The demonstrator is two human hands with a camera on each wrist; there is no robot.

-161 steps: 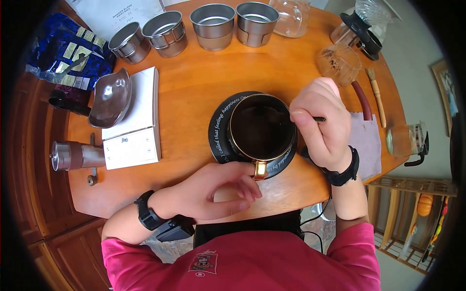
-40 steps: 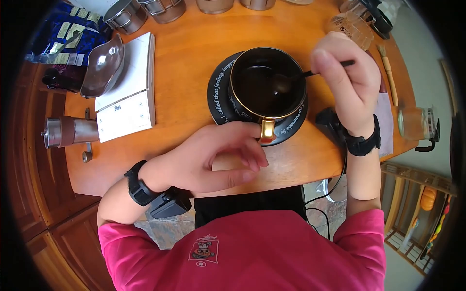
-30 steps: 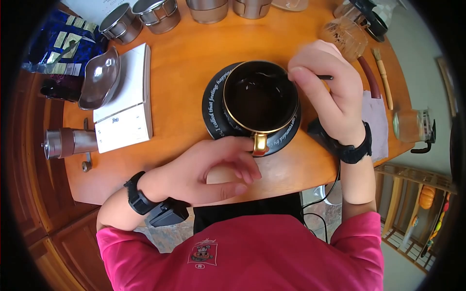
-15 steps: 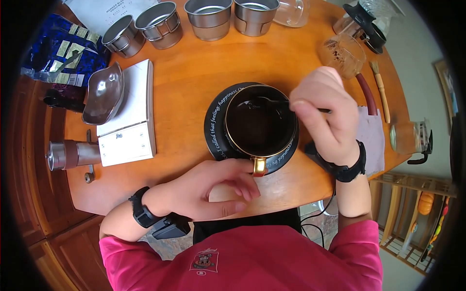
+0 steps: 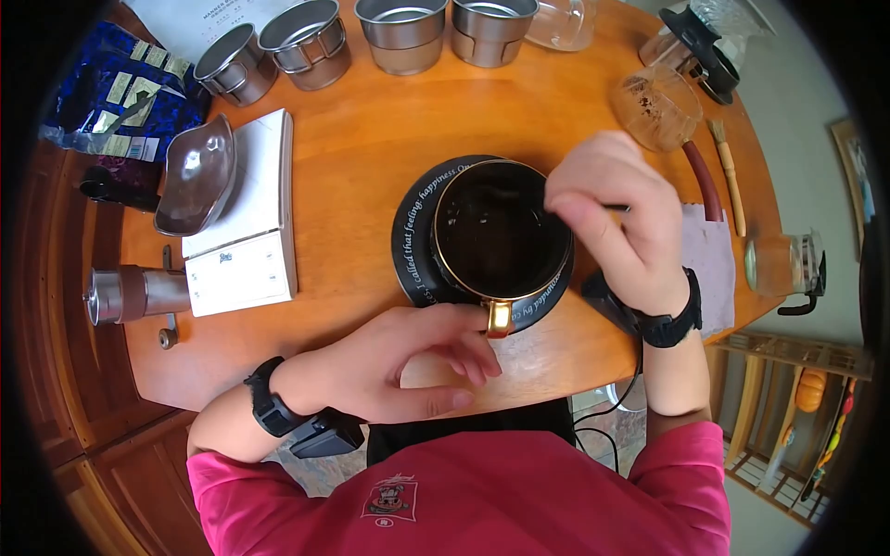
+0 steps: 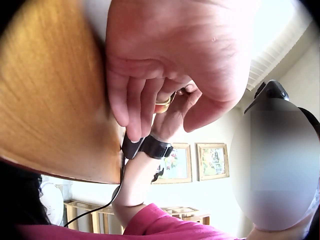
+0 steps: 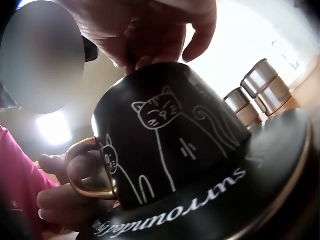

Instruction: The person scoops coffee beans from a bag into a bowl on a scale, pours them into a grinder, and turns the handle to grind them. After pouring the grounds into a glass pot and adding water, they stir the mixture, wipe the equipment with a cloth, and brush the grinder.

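1. The black cup (image 7: 155,140) stood upright near the centre of the head view, on a black saucer (image 5: 408,255) with pale lettering; its rim and handle (image 5: 499,319) were gold
2. At the lower middle, the left hand (image 5: 389,361) had its forefinger hooked at the handle, other fingers loosely curved, thumb apart
3. Right of the cup, the right hand (image 5: 623,222) held a thin dark utensil (image 5: 614,207) in a narrow pinch over the rim, mostly hidden by the fingers
4. Inside the cup lay very dark liquid (image 5: 496,250) with small glints
5. Across the top stood four metal cups (image 5: 400,51); at the upper right, a clear brownish vessel (image 5: 672,125) with a dark red handle had dark specks inside
6. At the left, a glossy brown dish (image 5: 195,181) sat on a white scale (image 5: 243,273), near a blue bag (image 5: 139,93)
7. Only the right wrist view showed white line-drawn cats on the cup's side; the left wrist view showed two framed pictures (image 6: 212,161) below its centre
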